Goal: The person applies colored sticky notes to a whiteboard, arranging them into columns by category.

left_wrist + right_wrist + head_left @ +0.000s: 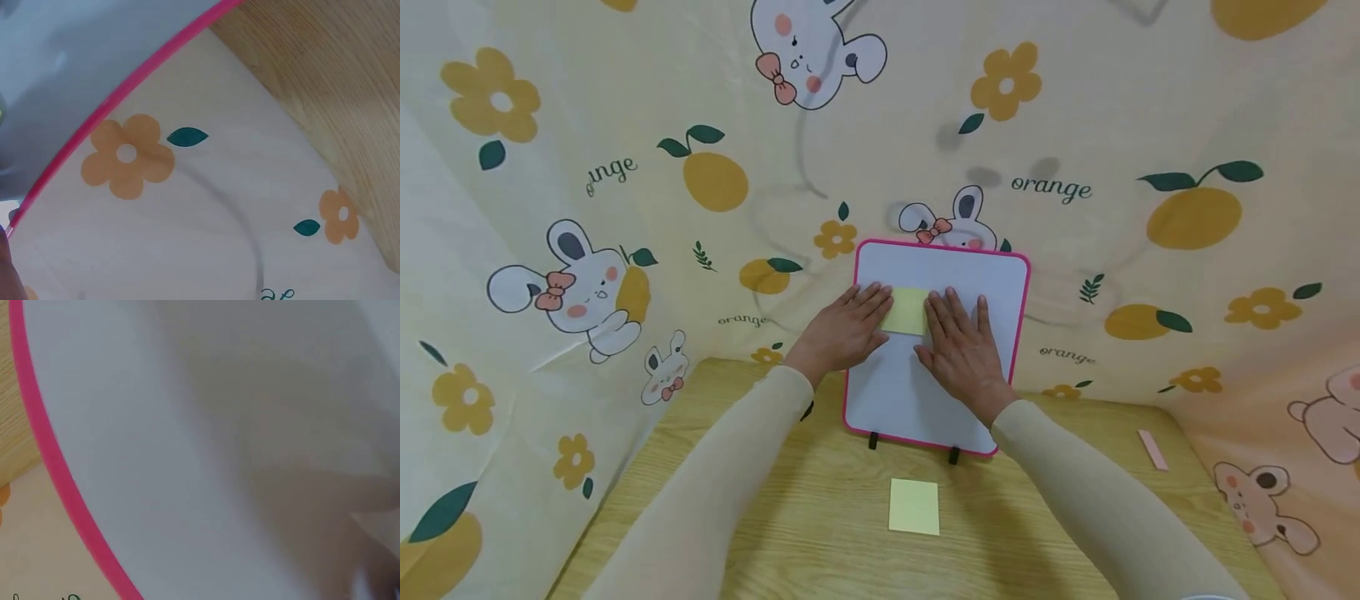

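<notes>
A small whiteboard [898, 392] with a pink frame leans upright at the back of the table on black feet [953, 456]. On its upper middle lies a yellow sticky note [907, 312]. My left hand [842, 329] rests fingertips on the note's left edge, fingers straight. Flat against the board, my right hand [964, 350] touches the note's right edge with its extended fingers. The left wrist view catches the pink frame [119, 94] and a sliver of hand at the lower left. In the right wrist view, part of the hand is dark and blurred.
Another yellow sticky note [914, 507] lies on the wooden table [820, 525] in front of the board. A thin pink strip [1153, 450] is near the right edge. Patterned cloth [895, 150] with oranges, flowers and rabbits surrounds the back and sides.
</notes>
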Motion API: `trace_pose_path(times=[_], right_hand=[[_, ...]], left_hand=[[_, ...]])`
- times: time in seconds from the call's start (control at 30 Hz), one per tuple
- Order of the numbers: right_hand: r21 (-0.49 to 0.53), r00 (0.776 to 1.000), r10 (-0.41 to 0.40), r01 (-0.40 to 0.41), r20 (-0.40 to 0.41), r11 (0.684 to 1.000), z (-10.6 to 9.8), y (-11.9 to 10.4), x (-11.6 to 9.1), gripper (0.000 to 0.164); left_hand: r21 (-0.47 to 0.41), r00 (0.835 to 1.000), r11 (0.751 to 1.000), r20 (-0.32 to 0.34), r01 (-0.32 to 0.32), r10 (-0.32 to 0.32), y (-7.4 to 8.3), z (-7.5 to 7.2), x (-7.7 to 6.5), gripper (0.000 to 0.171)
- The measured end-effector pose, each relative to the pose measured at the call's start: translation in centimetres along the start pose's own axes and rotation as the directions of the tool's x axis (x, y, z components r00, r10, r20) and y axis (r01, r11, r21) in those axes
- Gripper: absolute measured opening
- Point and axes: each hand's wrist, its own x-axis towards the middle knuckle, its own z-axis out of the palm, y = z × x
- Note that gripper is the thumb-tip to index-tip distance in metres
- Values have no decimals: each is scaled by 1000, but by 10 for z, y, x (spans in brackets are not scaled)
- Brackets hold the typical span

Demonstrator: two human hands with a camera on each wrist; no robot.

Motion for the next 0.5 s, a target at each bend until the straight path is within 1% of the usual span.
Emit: trace_pose_path(times=[0.1, 0.2, 0.27, 0.4, 0.47, 0.5], right_hand=[[18, 1000, 3, -3, 1, 1000, -2, -1, 0, 86], [50, 1000, -3, 4, -20, 999, -5, -5, 4, 84], [64, 999, -27, 29, -29, 998, -7, -9, 10, 83], [82, 996, -82, 83, -15, 993, -11, -15, 19, 81], [72, 997, -71, 72, -5, 995, -11, -15, 19, 81], [71, 999, -53, 53, -4, 996, -10, -15, 17, 82]], left_hand=[[-19, 1000, 1000, 1, -10, 10, 0, 2, -2, 73], [-17, 1000, 1000, 4, -8, 8, 2, 2, -3, 74], [-18, 1000, 1000, -2, -5, 5, 3, 3, -4, 73], [-22, 1000, 1000, -13, 5, -5, 3, 2, -6, 73], [-25, 1000, 1000, -14, 8, -8, 3, 1, -6, 73], [-23, 1000, 1000, -14, 8, -9, 3, 1, -6, 73]])
